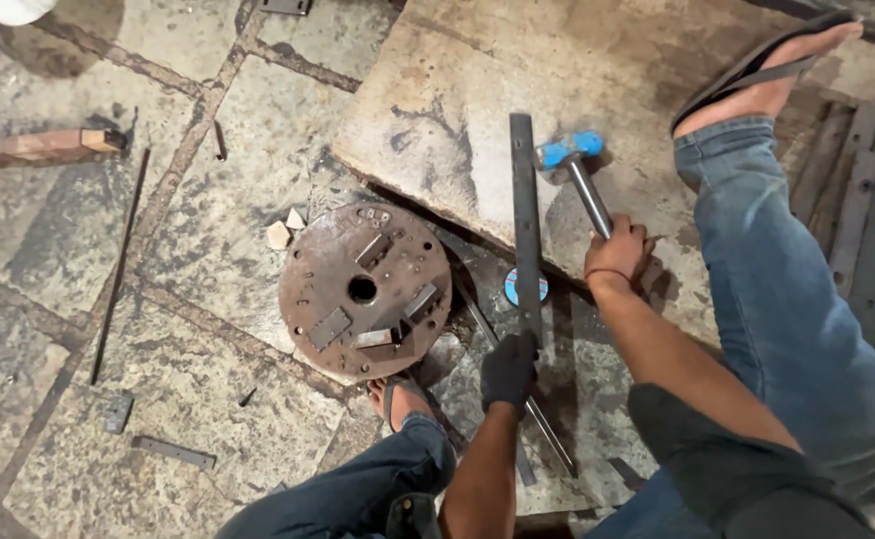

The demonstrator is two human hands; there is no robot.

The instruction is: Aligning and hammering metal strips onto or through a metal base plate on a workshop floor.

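Bar (525, 215), one long flat dark strip of metal, lies near-to-far across the near edge of a raised stone slab (457, 100), its far end on the slab and its near end clamped in the gloved left hand (508, 369), fingers wrapped tight round it. Right hand (618, 251), bare, is closed round the grey handle of one hammer (573, 160), whose blue head rests on the slab just right of the bar, close to but not clearly touching it. Left of the bar sits one round rusty plate (364, 290), pierced by a centre hole and carrying several small blocks; its right rim is near the bar, with a small blue disc (511, 287) showing between them. Two feet: one in a sandal (757, 65) far right on the slab, one near the plate's near rim. Far part of the slab is open. On the rough flagstone floor to the left lie one thin rod (118, 269), one wooden block (43, 147) and a few small metal scraps, well apart
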